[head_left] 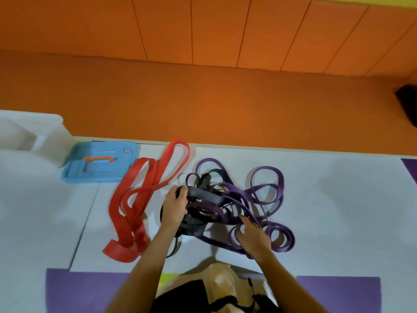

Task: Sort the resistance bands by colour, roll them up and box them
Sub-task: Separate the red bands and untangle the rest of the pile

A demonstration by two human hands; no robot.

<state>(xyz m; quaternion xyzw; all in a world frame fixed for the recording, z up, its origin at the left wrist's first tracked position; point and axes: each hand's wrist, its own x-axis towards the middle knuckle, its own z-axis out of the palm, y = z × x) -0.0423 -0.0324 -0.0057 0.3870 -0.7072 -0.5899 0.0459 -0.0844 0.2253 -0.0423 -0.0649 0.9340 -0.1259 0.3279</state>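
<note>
Two colours tangle: my left hand grips a black band, right hand spread on purple bands. Yanking may drag purple left into red bands.

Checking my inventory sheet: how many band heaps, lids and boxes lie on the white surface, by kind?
Red band heap: 1
Purple-and-black band tangle: 1
Blue lid: 1
White box: 1
Total: 4

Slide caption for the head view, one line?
Left hand grips a black band, right hand rests on tangled purple bands; red bands lie apart.
</note>
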